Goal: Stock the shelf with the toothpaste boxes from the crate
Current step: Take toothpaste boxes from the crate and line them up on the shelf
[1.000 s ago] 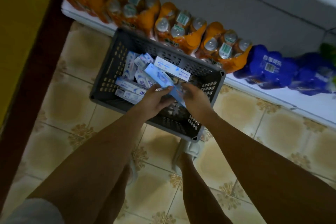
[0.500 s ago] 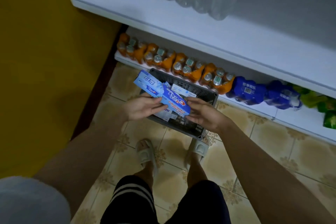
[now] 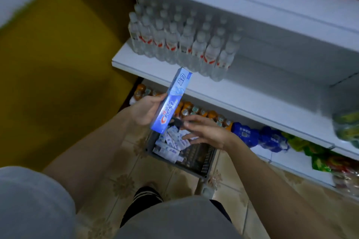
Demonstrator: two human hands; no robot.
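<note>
- The toothpaste box (image 3: 171,103) is gripped near its lower half by the left hand (image 3: 147,110).
- The right hand (image 3: 206,132) is held spread, empty, above the crate (image 3: 202,163).
- The box's long axis is tilted, its upper end pointed at the shelf edge (image 3: 233,101), below the water bottles (image 3: 184,42).

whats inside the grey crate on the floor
The crate holds a loose pile of toothpaste boxes at its left end; bare mesh floor shows on the right. The right hand and held toothpaste box cover its far edge.
</note>
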